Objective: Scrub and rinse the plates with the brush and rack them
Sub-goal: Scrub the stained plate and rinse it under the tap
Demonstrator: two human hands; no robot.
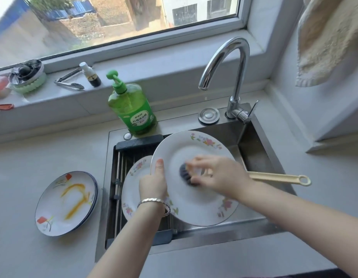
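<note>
The left hand (154, 183) pinches the rim of a flowered plate (194, 207), thumb on its face, holding it tilted over the sink (254, 153). The right hand (218, 177), blurred, curls its fingers round the brush (187, 175) at the plate's middle. A hard stroke could twist the wet plate out of that one-edge pinch and onto the racked plate (132, 189) at the sink's left end. Soiled plates (67, 203) sit on the counter (43, 147) left of the sink.

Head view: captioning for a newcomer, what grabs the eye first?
The floral plate over the sink, its rim gripped by the left hand while the right hand holds a brush on it. Then the green soap bottle at the sink's back edge and the orange-smeared plates on the left counter.
</note>
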